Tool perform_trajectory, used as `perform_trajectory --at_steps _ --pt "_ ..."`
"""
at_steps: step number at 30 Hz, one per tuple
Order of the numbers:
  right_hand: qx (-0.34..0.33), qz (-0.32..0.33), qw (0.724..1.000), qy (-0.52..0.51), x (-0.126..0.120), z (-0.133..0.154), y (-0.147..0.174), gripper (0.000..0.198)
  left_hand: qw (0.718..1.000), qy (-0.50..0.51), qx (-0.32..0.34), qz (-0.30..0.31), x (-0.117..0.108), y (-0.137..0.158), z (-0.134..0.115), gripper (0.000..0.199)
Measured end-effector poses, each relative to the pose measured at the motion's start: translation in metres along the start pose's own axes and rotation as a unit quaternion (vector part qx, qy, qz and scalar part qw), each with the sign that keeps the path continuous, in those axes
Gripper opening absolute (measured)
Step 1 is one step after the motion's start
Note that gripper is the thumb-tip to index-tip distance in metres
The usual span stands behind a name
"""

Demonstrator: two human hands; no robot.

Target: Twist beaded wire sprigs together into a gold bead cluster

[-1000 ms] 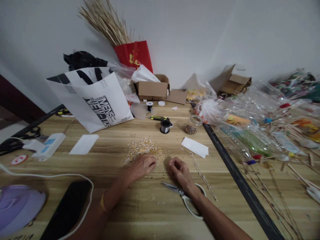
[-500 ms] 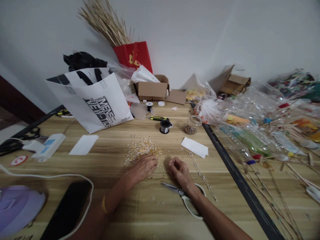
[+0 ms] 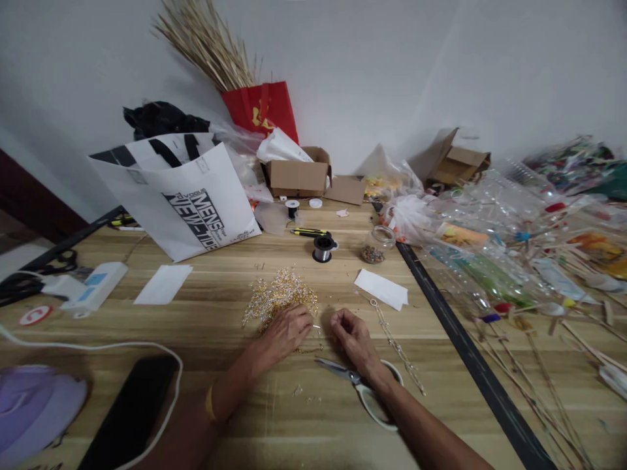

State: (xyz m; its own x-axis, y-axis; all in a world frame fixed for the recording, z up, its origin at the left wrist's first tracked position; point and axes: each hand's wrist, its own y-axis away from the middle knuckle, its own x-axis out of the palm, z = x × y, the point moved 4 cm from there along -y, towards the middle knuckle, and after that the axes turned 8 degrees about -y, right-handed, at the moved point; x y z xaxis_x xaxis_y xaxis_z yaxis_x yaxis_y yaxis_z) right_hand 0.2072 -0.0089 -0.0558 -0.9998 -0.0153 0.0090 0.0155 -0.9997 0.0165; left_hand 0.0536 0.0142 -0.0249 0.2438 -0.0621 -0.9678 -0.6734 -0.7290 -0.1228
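Observation:
My left hand (image 3: 290, 328) is closed in a pinch at the near right edge of a pile of small gold and silver beads (image 3: 281, 292). A thin, pale, shiny pin-like piece (image 3: 316, 326) sticks out from its fingertips. To the right, my right hand (image 3: 351, 331) is also pinched closed; whatever lies between its fingers is hidden. A fine bead chain (image 3: 311, 350) lies between the hands. Under my right wrist are white-handled scissors (image 3: 353, 376) with their blades pointing left. A longer bead chain (image 3: 394, 343) is stretched out right of that hand.
Behind the beads stand a wire spool (image 3: 322, 248) and a glass jar (image 3: 377, 245) of small bits. White paper pieces (image 3: 382, 288) lie on the wooden table. A phone (image 3: 130, 411) and white cable are at left. Plastic bottles and sticks (image 3: 509, 274) crowd the right.
My left hand has shifted slightly right, away from the bead pile toward my right hand, and a shiny piece now shows at its fingertips. My right hand has stayed in place.

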Motion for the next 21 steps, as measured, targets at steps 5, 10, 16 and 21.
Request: perform_trajectory --at_steps 5,10,16,21 --pt "0.000 -0.001 1.000 0.002 0.0002 0.0000 -0.0001 0.023 0.999 0.044 -0.018 -0.024 0.0027 -0.0014 0.0023 0.021" --pt "0.003 0.000 1.000 -0.003 0.0002 -0.0024 -0.0004 0.021 0.996 0.076 -0.038 -0.038 -0.0009 -0.0033 0.0027 0.016" --pt "-0.010 0.003 1.000 0.004 0.0001 -0.0003 -0.0001 0.020 0.985 0.153 -0.066 -0.047 -0.0012 -0.0049 0.0053 0.012" --pt "-0.001 0.021 1.000 0.001 0.0023 0.0001 0.0006 0.023 0.976 0.195 -0.084 -0.052 0.0019 -0.0059 0.0078 0.011"
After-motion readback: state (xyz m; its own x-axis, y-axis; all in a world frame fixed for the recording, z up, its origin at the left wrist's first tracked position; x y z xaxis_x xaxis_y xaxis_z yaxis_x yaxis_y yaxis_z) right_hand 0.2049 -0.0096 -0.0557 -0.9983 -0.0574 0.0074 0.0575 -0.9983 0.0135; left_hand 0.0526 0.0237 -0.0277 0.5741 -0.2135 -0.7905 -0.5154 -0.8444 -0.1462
